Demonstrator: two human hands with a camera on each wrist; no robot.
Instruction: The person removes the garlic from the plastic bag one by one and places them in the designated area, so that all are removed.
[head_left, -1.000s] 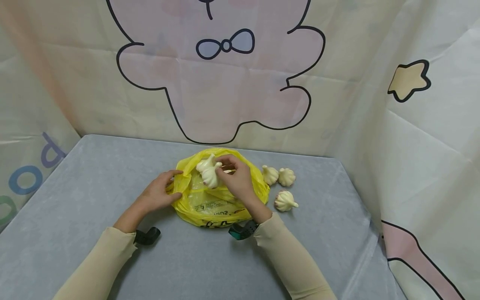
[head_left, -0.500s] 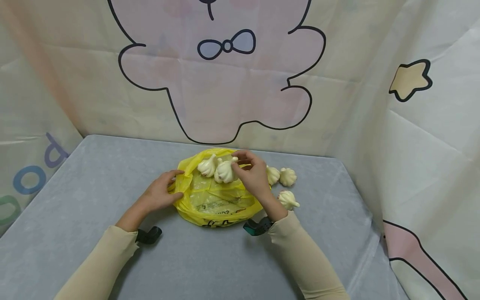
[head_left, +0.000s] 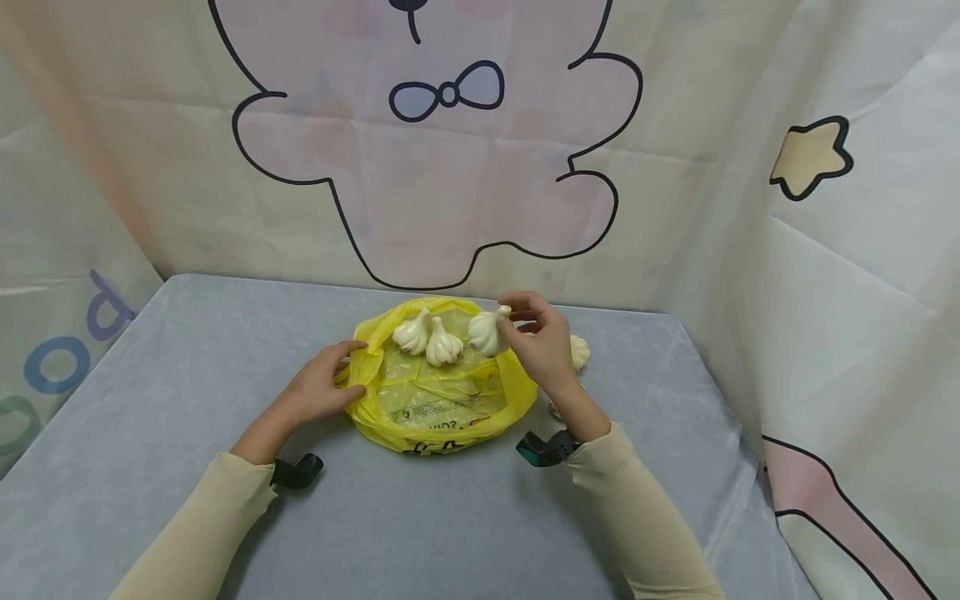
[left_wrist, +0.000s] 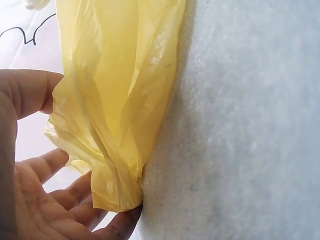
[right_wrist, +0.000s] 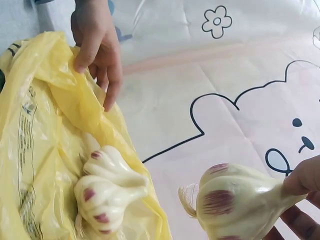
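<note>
A yellow plastic bag [head_left: 450,437] sits with its mouth spread wide. Two garlic bulbs lie at its far left inside: one garlic bulb [head_left: 412,335] touches the other [head_left: 444,346]. My right hand [head_left: 534,337] pinches a third garlic bulb [head_left: 486,333] by its stem, over the bag's far right rim. In the right wrist view this held garlic [right_wrist: 235,200] shows purple patches and a root tuft. At the left rim, my left hand [head_left: 322,383] rests against the bag with fingers spread; in the left wrist view several fingertips go behind the yellow plastic [left_wrist: 115,100].
More garlic [head_left: 579,353] lies on the grey table [head_left: 405,525] right of the bag, partly hidden by my right hand and wrist. A printed cloth backdrop [head_left: 450,208] rises behind the table's back edge. Black wrist cameras hang under both wrists.
My right hand has moved right, carrying the pinched garlic bulb from the two others toward the bag's right rim. It now covers part of the garlic on the table. My left hand stays put.
</note>
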